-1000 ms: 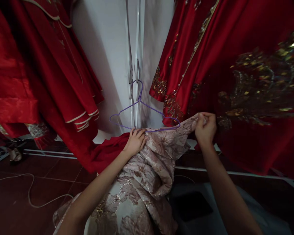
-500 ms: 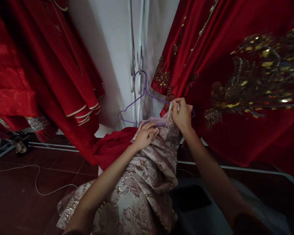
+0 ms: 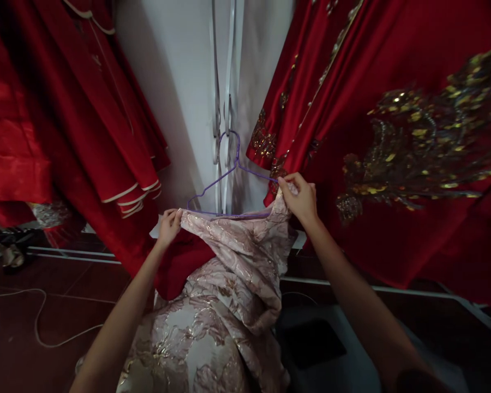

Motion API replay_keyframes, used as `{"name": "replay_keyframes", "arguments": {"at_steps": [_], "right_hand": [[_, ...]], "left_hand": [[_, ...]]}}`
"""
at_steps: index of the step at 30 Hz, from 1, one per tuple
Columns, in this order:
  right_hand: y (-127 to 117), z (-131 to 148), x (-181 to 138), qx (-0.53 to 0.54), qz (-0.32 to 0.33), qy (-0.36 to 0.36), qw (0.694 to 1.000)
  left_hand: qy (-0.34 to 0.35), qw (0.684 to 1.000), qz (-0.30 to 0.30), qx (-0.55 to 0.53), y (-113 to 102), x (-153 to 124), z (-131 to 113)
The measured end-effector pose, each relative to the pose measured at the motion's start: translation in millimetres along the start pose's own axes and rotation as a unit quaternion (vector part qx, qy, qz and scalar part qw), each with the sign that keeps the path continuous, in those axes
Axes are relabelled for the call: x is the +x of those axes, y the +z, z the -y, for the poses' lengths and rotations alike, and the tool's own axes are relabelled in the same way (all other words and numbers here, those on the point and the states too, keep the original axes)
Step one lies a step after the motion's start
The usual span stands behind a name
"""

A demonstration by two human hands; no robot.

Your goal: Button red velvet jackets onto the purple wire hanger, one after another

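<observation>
Pinched at the upper left corner between left-hand [image 3: 171, 228] thumb and fingers; pinched likewise at the upper right by the right hand [image 3: 301, 197], beside one arm of the purple hanger [image 3: 237, 160]. For pink floral garment [image 3: 229, 295]: located at the hanger's lower bar, stretched along the top edge, draped in folds below. Flanked at right by sequin motif [image 3: 388, 172] on red gown [image 3: 417, 38].

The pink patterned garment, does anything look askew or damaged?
Askew: the garment bunches in folds below the purple hanger, its top edge higher in view at the right hand than the left hand. No damage shows.
</observation>
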State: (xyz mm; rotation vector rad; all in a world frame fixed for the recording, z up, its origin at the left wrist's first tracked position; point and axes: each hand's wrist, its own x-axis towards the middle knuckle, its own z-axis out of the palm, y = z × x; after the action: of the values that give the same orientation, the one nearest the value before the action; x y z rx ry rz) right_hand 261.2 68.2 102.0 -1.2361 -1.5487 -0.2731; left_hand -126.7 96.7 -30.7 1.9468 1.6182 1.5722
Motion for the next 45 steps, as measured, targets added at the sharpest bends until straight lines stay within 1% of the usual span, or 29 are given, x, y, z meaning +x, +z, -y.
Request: {"name": "replay_keyframes", "arguments": {"at_steps": [2,5,10,15,19,28,35,37,38,40,42,43,44,45], "right_hand": [[-0.9,0.1,0.3,0.012,0.006,0.007,1.000],[-2.0,0.4,0.4,0.025,0.012,0.014,1.000],[-4.1,0.5,2.0,0.026,0.010,0.012,1.000],[-5.1,-0.8,3.2,0.017,0.017,0.006,1.000],[-4.5,-2.7,3.9,0.019,0.016,0.010,1.000],[-5.7,-1.0,3.9,0.031,0.028,0.009,0.999],[-7.7,-3.1,7.3,0.038,0.031,0.015,0.999],[-7.7,-4.0,8.4,0.050,0.036,0.012,0.998],[-7.1,-4.6,8.6,0.059,0.040,0.012,0.997],[-4.5,-6.1,7.9,0.086,0.052,0.016,0.995],[-0.9,-7.9,6.1,0.117,0.064,0.026,0.991],[0.8,-8.8,5.1,0.130,0.068,0.032,0.989],[2.1,-9.6,4.1,0.141,0.072,0.037,0.987],[2.9,-10.4,3.3,0.148,0.075,0.040,0.985]], "left_hand": [[-0.017,0.999,0.023,-0.034,-4.3,-0.2,13.3],[-0.047,0.997,0.029,-0.062,-4.1,-0.4,19.8],[-0.066,0.995,0.026,-0.076,-0.5,2.2,14.4],[-0.054,0.996,0.032,-0.070,-6.5,9.5,7.4],[-0.031,0.996,0.039,-0.068,-13.1,15.1,4.4],[-0.064,0.995,0.041,-0.070,-18.9,-0.8,6.3],[-0.087,0.991,0.069,-0.072,-29.2,-2.0,0.1],[-0.079,0.992,0.060,-0.077,-30.3,2.6,-7.7],[-0.066,0.993,0.053,-0.078,-30.2,6.8,-15.3],[-0.021,0.996,0.052,-0.076,-29.5,18.4,-39.0],[0.039,0.993,0.090,-0.066,-28.9,32.4,-69.4],[0.063,0.989,0.123,-0.061,-29.2,39.2,-84.0],[0.066,0.983,0.158,-0.064,-30.0,45.2,-96.1],[0.043,0.977,0.194,-0.073,-31.2,50.0,-104.2]]}}
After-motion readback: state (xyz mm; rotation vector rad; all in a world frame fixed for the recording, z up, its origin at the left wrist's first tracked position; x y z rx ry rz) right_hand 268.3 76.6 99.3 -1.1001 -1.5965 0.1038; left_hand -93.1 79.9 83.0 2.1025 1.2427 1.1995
